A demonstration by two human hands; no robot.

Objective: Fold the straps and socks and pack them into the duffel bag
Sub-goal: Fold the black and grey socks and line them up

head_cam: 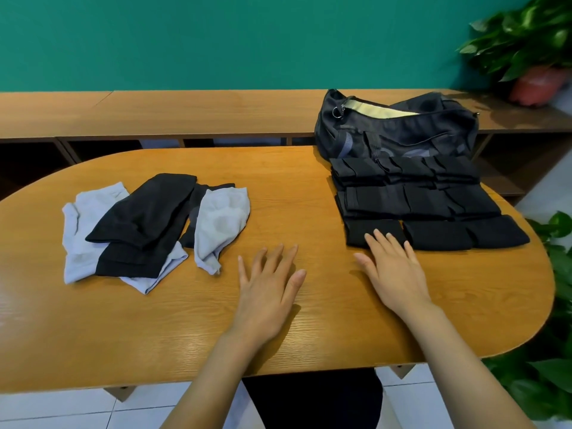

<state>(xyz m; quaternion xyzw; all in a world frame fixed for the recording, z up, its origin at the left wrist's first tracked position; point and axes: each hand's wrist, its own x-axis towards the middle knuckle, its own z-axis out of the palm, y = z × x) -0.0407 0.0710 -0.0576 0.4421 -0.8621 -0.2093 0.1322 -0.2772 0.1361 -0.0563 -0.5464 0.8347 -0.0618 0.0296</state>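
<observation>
While both hands lie flat with straight fingers, the left hand (269, 283) on the table (278, 342) and the right hand (393, 267) touching the nearest folded straps (427, 199), loose socks (148, 224) lie left; the duffel bag (396, 128) gapes behind the straps, seemingly staged for packing.

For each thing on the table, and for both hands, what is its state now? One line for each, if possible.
duffel bag: unzipped, mouth open, pale lining showing.
black straps: folded, laid in rows in front of the bag.
socks: unfolded, grey and black in a loose heap.
left hand: open, flat on the table.
right hand: open, fingertips on the nearest strap.
</observation>
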